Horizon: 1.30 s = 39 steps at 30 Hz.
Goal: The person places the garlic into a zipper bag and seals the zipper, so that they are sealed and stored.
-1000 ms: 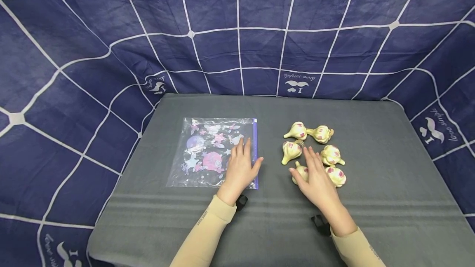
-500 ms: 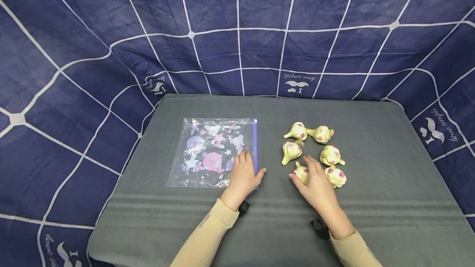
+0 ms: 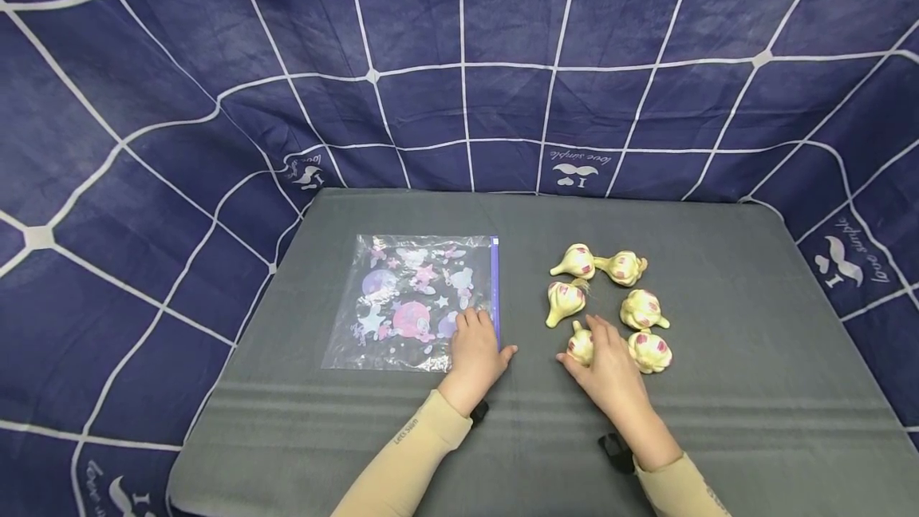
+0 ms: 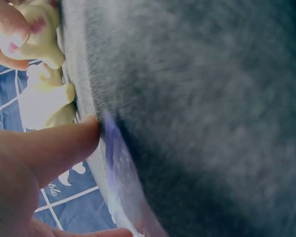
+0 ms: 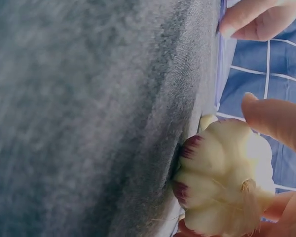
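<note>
Right hand (image 3: 610, 369) around a garlic (image 3: 580, 347)

Its thumb and fingers are apart, with the garlic between, low and right of the frame's middle, stalk pointing up. The left hand (image 3: 475, 353) is farther off, thumb out, on a flat bag (image 3: 412, 301) left of middle. Five more garlics (image 3: 565, 301) sit outside it.

1. I see a grey table (image 3: 747, 325) on my feed.
2. A clear printed bag (image 3: 412, 317) lies flat on it, purple zip (image 3: 494, 286) along its right edge.
3. Right of the bag, I count six garlic bulbs (image 3: 565, 301) in two loose columns.
</note>
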Each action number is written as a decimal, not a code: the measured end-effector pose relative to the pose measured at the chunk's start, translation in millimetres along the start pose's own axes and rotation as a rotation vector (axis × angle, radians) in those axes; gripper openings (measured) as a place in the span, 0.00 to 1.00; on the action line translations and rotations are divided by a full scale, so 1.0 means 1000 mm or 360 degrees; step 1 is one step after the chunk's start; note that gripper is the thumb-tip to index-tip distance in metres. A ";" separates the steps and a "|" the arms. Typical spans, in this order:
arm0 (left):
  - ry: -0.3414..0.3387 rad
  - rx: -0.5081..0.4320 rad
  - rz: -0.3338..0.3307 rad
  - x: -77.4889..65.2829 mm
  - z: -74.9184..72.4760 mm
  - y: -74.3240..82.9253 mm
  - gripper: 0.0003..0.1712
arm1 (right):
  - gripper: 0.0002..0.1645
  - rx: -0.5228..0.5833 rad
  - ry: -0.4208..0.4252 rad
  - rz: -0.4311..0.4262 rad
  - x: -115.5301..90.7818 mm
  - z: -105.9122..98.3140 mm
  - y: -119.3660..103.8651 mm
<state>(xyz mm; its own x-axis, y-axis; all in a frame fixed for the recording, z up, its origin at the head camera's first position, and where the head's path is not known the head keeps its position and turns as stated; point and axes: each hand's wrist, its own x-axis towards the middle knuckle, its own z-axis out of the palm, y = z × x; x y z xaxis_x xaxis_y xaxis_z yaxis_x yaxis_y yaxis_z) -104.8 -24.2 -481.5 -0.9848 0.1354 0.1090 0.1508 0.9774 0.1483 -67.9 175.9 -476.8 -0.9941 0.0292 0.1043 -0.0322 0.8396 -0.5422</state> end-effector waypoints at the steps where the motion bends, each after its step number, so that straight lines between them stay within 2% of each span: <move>1: 0.0013 0.0008 -0.0005 0.000 0.001 0.001 0.38 | 0.47 -0.0006 -0.0010 0.0002 0.000 0.000 0.000; 8: 0.0170 -0.0004 -0.0009 0.000 0.005 0.001 0.29 | 0.49 -0.0033 -0.0062 0.0021 -0.002 0.000 -0.001; 16: 0.0213 0.0028 0.0011 -0.001 0.006 0.001 0.24 | 0.48 0.0015 -0.0093 0.0053 -0.004 0.000 0.000; 22: 0.0293 -0.0041 0.0048 0.001 0.003 -0.003 0.18 | 0.47 0.0041 -0.0133 0.0107 -0.004 -0.002 0.002; 29: 0.0313 -0.0116 0.0068 0.001 -0.001 -0.007 0.13 | 0.45 0.0041 -0.0107 0.0093 -0.002 -0.003 0.004; 34: 0.0317 -0.0313 0.0015 0.002 0.000 -0.011 0.08 | 0.44 0.0055 -0.0137 0.0120 -0.001 -0.005 0.004; 39: 0.0423 -0.0564 -0.0062 0.002 0.002 -0.019 0.06 | 0.43 0.0118 -0.0166 0.0147 0.000 -0.008 0.006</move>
<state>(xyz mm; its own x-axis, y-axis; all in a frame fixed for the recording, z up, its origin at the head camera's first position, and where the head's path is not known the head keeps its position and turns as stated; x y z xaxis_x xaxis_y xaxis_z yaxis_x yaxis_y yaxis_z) -109.5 -42.0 -486.5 -0.9409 0.0081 0.3386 0.1802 0.8584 0.4803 -67.6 185.4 -473.8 -0.9984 0.0444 -0.0341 0.0560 0.7937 -0.6057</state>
